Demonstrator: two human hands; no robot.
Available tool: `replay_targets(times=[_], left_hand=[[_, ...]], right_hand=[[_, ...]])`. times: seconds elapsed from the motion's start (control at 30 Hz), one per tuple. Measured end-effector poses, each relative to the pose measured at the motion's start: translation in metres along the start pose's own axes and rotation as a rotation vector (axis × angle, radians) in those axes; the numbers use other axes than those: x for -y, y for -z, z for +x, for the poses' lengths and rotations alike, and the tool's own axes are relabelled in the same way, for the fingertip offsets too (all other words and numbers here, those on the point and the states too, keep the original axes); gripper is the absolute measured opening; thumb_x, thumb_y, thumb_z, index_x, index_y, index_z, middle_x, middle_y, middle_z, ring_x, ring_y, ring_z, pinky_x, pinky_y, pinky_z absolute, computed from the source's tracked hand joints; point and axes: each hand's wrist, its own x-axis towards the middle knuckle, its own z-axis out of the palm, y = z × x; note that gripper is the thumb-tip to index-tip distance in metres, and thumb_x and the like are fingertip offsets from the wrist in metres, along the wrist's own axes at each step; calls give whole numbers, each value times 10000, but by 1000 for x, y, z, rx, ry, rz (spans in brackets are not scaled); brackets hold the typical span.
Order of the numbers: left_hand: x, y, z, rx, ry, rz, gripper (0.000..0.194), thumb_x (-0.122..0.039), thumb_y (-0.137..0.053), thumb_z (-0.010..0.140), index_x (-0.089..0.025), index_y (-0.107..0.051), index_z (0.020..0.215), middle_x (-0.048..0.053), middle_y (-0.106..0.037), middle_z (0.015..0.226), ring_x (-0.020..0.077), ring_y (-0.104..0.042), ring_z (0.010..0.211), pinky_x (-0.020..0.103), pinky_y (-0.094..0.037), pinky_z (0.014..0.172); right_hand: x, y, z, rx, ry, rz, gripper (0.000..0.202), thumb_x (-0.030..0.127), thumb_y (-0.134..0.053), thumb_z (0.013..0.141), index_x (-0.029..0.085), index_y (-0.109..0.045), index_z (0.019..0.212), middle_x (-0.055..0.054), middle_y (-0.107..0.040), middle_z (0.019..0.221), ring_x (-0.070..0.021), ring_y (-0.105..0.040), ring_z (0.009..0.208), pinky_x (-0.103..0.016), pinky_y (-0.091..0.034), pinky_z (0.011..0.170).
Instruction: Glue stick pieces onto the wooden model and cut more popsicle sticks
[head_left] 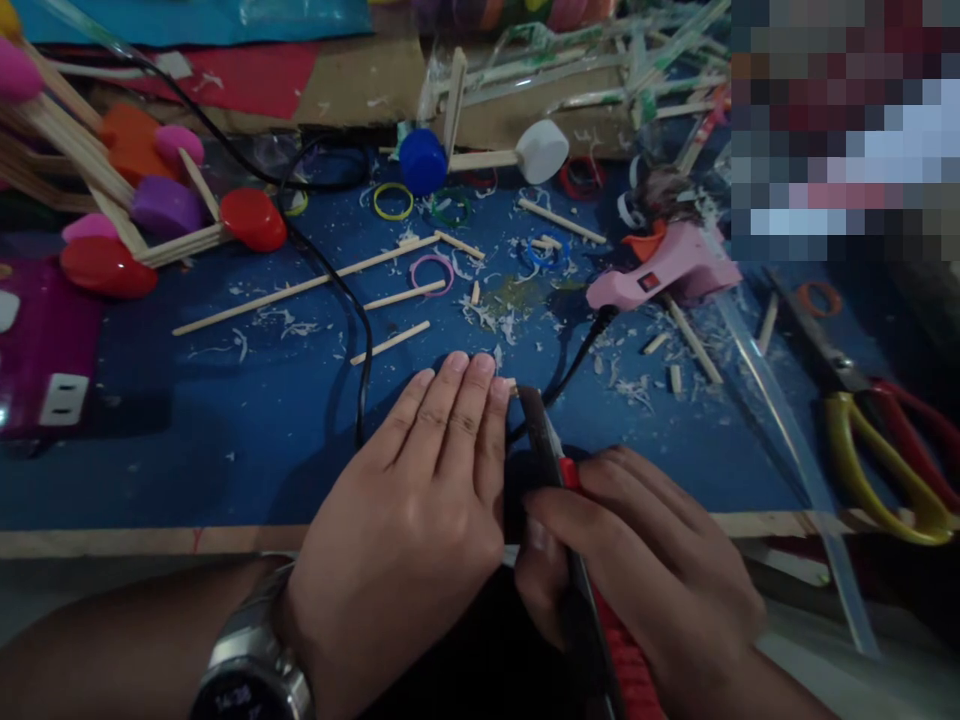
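My left hand [427, 500] lies flat on the blue tabletop with its fingers stretched out and close together. By its index finger a short end of a wooden stick [512, 386] shows; whatever lies beneath the palm is hidden. My right hand [645, 560] is closed around a black and red utility knife [534, 415], whose front end points away from me and rests close to that stick end. Thin wooden sticks [300, 288] and cut pieces [391, 342] lie beyond my fingers, among pale shavings [499, 325].
A pink glue gun [660, 275] with a clear glue stick [795, 440] lies right, near yellow-and-red-handled scissors [855, 400]. A black cord [341, 285] crosses the left. Stick-and-bottle-cap pieces [172, 205], a purple socket box [52, 350] and rubber bands [433, 273] surround the work.
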Motion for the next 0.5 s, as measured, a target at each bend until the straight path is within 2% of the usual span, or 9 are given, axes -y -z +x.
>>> replay_targets(times=[0.2, 0.5], left_hand=[[2, 0, 0, -6, -2, -5, 502, -92, -261, 1023, 94, -553, 1386, 288, -547, 1448, 385, -524, 1371, 477, -537, 1103], [1, -1, -1, -21, -8, 19, 491, -77, -269, 1022, 84, -554, 1388, 282, -557, 1442, 368, -532, 1370, 464, -530, 1115]], right_hand=[[-3, -5, 3, -40, 0, 0, 172, 75, -546, 856, 194, -614, 753, -20, -529, 664, -169, -511, 614, -344, -437, 582], [-4, 6, -6, 2, 77, -19, 161, 37, -590, 799, 193, -619, 823, -16, -538, 645, -167, -467, 607, -339, -421, 558]])
